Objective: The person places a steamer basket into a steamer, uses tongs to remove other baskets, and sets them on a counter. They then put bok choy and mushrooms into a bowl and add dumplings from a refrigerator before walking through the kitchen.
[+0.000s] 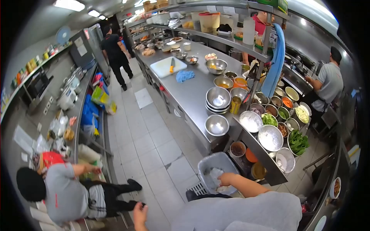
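My right hand (225, 179) reaches down into a grey plastic bin (205, 163) on the floor beside the counter's end. Its fingers are closed at a crumpled, translucent plastic bag (214, 176) inside the bin, partly covered by the hand. Low in the view, my left hand (140, 214) hangs over the tiled floor. Its fingers are loosely apart and hold nothing.
A steel counter (184, 89) carries a white cutting board (158, 68) with a knife, a blue cloth (185, 76) and steel bowls (217, 125). Ingredient bowls (270, 138) stand right. One co-worker (67, 188) bends at left; others stand farther off.
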The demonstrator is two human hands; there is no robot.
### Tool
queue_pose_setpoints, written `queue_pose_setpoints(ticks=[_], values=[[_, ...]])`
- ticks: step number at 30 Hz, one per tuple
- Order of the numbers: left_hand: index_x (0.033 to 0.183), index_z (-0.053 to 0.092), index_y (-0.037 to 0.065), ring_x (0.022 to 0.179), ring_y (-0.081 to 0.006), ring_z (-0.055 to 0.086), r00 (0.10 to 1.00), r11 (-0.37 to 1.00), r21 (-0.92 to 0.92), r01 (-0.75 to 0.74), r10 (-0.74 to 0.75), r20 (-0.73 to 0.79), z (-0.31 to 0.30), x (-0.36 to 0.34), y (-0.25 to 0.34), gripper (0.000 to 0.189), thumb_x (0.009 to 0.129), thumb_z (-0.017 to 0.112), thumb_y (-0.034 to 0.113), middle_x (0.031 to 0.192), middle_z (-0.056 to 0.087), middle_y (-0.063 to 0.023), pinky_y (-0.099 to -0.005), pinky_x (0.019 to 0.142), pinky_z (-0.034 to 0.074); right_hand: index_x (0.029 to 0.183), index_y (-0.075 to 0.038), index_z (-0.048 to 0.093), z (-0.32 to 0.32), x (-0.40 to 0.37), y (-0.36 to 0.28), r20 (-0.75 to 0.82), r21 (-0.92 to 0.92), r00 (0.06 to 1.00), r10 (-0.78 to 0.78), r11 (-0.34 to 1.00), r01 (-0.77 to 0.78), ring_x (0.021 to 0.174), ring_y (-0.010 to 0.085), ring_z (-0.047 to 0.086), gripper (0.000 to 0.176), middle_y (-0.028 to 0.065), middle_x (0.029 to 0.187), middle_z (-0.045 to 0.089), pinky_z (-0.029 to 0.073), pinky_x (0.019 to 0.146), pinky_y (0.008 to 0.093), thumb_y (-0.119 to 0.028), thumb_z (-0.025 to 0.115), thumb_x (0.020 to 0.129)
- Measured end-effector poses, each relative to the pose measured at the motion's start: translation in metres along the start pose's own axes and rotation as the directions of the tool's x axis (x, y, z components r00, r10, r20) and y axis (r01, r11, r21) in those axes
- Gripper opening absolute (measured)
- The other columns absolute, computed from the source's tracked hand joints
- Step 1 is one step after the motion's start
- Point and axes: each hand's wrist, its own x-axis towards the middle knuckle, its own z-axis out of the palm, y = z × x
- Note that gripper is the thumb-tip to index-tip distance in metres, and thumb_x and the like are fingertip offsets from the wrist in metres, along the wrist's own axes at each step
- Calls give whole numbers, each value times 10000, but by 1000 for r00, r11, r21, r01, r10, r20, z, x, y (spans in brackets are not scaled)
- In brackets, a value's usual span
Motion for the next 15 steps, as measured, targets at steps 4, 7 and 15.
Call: queue_pose_setpoints(ticks=[4, 7, 15], values=[[1227, 724, 33, 909, -174, 694, 941, 945, 251, 209, -264, 212, 35, 68, -171, 385, 925, 803, 259, 987, 753, -73, -351, 826, 565, 1420, -152, 644, -69, 66, -35, -6, 2, 999, 44, 999, -44, 1276, 394, 640, 615, 171, 1382, 677, 523, 1048, 531, -531, 714, 940], [1227, 726, 31, 922, -185, 697, 918, 877, 388, 284, -366, 154, 9, 82, -126, 393, 921, 804, 264, 1002, 754, -84, -357, 835, 565, 1403, -122, 645, -129, 111, -68, -59, 104, 997, 44, 994, -38, 1264, 392, 645, 622, 177, 1362, 682, 525, 1039, 540, -537, 713, 945], [1228, 729, 25, 959, -216, 704, 939, 884, 424, 197, -295, 178, -23, 312, -37, 413, 911, 805, 280, 1040, 755, -113, -372, 861, 567, 1491, -137, 555, -224, 236, -94, -250, 225, 968, -27, 971, 85, 1314, 389, 604, 664, 190, 1403, 642, 505, 1072, 502, -484, 728, 952]])
